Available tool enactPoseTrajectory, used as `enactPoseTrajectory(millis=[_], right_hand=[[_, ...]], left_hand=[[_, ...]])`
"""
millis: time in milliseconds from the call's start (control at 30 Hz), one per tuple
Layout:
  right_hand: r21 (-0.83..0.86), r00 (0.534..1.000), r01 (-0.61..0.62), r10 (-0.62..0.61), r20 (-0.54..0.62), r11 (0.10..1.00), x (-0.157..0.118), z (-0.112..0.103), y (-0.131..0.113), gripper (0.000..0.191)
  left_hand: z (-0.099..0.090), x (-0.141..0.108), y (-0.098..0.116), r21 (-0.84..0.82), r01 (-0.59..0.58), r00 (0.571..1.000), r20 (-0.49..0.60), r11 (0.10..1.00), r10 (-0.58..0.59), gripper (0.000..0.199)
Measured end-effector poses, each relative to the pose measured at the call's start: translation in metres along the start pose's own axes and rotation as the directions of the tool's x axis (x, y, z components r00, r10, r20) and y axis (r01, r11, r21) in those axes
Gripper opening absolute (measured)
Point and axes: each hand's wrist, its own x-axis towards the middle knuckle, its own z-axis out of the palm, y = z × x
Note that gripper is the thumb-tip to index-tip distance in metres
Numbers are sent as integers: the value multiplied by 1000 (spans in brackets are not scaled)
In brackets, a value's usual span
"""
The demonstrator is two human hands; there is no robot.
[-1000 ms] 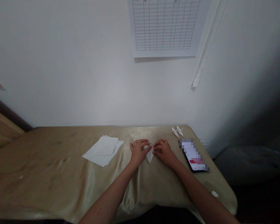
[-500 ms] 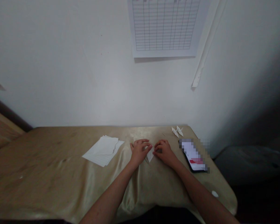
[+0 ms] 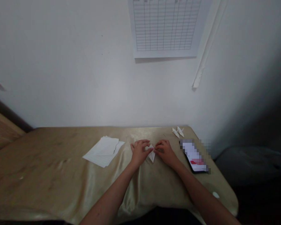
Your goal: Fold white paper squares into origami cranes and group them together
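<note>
Nearest, on the wearer's side of the smartphone (image 3: 197,162), a small white scrap (image 3: 215,195) lies on the satiny tablecloth (image 3: 61,187). Left of the phone, the kite-like folded paper (image 3: 152,157) lies between both hands, one point toward the wearer. The left hand (image 3: 138,152) arches over its left side, thumb tip on the paper, other fingers curved and slightly parted; the right hand (image 3: 165,152) has bent fingertips at the right edge. Whether either pinches a layer, I cannot tell. A clean crease probably calls for edges lined up exactly, one thumb anchoring the paper while the other fingers press outward to the point. Well left of the phone sits a stack of white sheets (image 3: 100,152); just beyond it rest two paper cranes (image 3: 180,132); on the wall above hangs a gridded sheet (image 3: 165,28), its top cut off. Fingers cover the folded paper's sides, its layers are too small to read, and blocky pixels mask the phone's screen.
</note>
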Motion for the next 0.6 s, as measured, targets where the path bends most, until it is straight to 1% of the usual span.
enactPoseTrajectory(millis=[167,433,600], right_hand=[[7,1000,6,-6,3,1000,0,1,-1,6],[13,998,5,-4,-55,1000,1,1,-1,3],[11,998,31,-30,-48,999,0,3,-2,3]], left_hand=[[-1,1,2,2,1,999,33,1000,-2,5],[-1,0,2,5,-3,999,34,1000,2,4],[-1,-2,1,-17,-20,1000,19,1000,20,5]])
